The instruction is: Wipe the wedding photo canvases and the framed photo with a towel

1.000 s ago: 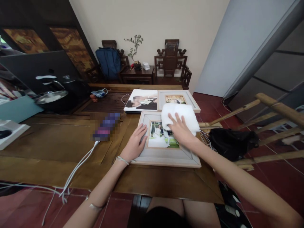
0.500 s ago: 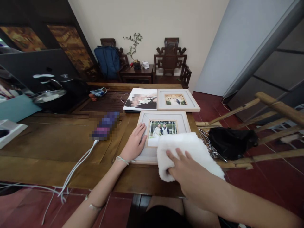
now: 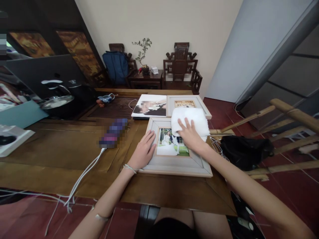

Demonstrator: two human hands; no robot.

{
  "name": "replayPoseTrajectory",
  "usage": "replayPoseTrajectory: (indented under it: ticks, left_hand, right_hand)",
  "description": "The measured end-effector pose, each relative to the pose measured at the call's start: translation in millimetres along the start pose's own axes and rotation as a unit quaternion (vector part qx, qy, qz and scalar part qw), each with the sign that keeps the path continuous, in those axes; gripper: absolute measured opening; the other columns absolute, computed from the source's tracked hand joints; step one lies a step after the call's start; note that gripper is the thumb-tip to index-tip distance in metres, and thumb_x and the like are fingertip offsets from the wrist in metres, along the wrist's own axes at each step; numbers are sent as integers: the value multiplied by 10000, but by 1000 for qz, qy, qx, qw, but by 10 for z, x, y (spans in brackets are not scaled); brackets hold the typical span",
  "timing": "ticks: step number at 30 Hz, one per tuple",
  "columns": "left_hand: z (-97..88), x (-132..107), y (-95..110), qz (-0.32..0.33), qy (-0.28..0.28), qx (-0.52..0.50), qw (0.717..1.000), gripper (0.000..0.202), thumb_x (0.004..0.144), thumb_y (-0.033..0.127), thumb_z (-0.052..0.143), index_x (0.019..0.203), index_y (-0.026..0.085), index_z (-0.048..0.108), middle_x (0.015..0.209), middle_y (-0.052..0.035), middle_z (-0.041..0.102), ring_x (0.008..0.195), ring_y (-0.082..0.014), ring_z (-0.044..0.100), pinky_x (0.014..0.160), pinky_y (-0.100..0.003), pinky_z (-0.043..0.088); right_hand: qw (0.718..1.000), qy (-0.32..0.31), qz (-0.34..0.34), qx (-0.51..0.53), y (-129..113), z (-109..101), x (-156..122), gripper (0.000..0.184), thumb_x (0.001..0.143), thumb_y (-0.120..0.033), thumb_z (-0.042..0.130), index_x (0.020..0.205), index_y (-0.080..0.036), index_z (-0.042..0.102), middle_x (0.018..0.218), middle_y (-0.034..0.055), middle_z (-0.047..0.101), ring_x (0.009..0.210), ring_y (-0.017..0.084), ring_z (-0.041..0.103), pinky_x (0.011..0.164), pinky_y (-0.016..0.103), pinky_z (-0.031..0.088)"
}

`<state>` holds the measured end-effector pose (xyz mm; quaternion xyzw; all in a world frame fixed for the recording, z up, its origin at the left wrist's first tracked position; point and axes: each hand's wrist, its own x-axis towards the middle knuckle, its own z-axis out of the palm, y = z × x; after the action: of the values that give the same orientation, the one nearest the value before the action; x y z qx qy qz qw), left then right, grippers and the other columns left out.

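Observation:
A pale wooden picture frame [image 3: 174,164] with a wedding photo lies flat on the dark wooden table [image 3: 62,156] in front of me. My left hand [image 3: 144,152] lies flat and open on the frame's left border, holding it still. My right hand [image 3: 190,136] presses down, fingers spread, on a folded white fluffy cloth [image 3: 190,119] that covers the frame's far right corner. Behind it lie a second pale frame [image 3: 201,106], partly hidden by the cloth, and an unframed photo print [image 3: 149,106].
A blurred purple object [image 3: 113,132] with a white cable [image 3: 82,176] lies left of the frame. Pots and lids [image 3: 56,99] stand far left. A black bag [image 3: 243,149] and bamboo poles [image 3: 286,132] sit to the right. Carved chairs [image 3: 180,66] line the back wall.
My right hand drew the cloth down to the frame's near right corner half a second ago, then pushed it back up to the far right corner. The left hand stayed put.

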<state>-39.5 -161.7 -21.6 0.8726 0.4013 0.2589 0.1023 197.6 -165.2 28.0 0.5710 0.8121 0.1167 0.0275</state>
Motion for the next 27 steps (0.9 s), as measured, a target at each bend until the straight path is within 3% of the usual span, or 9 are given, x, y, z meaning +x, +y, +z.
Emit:
replayPoseTrajectory:
  ticks: [3, 8, 11, 15, 19, 22, 25, 27]
  left_hand:
    - [12, -1, 2, -2, 7, -2, 1000, 452, 916, 278, 359, 1342, 128, 384, 1419, -137, 375, 1356, -246, 248, 1090, -468, 277]
    - [7, 4, 29, -10, 8, 4, 1000, 448, 913, 273, 362, 1326, 105, 405, 1408, -144, 387, 1355, -242, 252, 1100, -444, 267]
    - [-4, 9, 37, -8, 4, 7, 1000, 447, 916, 268, 353, 1317, 80, 412, 1399, -157, 397, 1355, -243, 250, 1103, -439, 262]
    - [-9, 14, 30, 1, 9, -1, 1000, 439, 917, 267, 353, 1323, 108, 412, 1400, -141, 401, 1354, -245, 252, 1102, -454, 262]
    - [-12, 13, 22, 3, 6, -4, 1000, 438, 919, 266, 349, 1334, 133, 402, 1406, -128, 397, 1354, -245, 253, 1096, -465, 272]
    - [-15, 9, 16, -1, -1, -3, 1000, 444, 920, 268, 348, 1336, 122, 398, 1405, -136, 396, 1355, -243, 252, 1096, -457, 274]
    - [-10, 5, 6, -1, 1, -5, 1000, 447, 919, 273, 353, 1342, 134, 390, 1412, -131, 387, 1355, -244, 252, 1093, -465, 276]
    - [-2, 3, 0, 1, 6, -9, 1000, 449, 918, 274, 357, 1349, 152, 381, 1415, -122, 385, 1355, -246, 252, 1089, -477, 279]
  right_hand:
    - [997, -59, -35, 18, -179, -175, -279, 399, 740, -6, 463, 1073, -128, 645, 1438, 200, 294, 1296, 451, 216, 990, 656, 183]
    - [974, -169, -117, 94, -465, -649, -941, 403, 732, -46, 485, 1104, -126, 616, 1408, 217, 340, 1270, 436, 293, 967, 605, 307]
    - [964, -175, -154, 128, -578, -762, -1127, 432, 711, -45, 497, 1120, -136, 601, 1432, 214, 296, 1277, 438, 277, 958, 603, 326]
    - [972, -135, -122, 150, -543, -532, -924, 490, 675, 5, 467, 1131, -127, 588, 1451, 192, 269, 1313, 415, 202, 995, 608, 263]
    - [993, -36, -42, 105, -213, -167, -418, 552, 644, 71, 408, 1131, -112, 593, 1458, 168, 270, 1345, 359, 146, 1049, 579, 157]
    - [998, 16, -18, 57, 47, -26, -94, 513, 684, 28, 435, 1154, -117, 582, 1463, 155, 268, 1341, 366, 157, 1046, 585, 148]
    - [999, 28, -21, 24, 119, 11, 10, 419, 765, -59, 457, 1160, -125, 583, 1448, 157, 300, 1323, 386, 200, 1030, 596, 172]
    - [999, 8, -34, 13, 43, -4, -76, 403, 776, -71, 464, 1153, -133, 593, 1431, 169, 329, 1306, 406, 233, 1011, 612, 189]
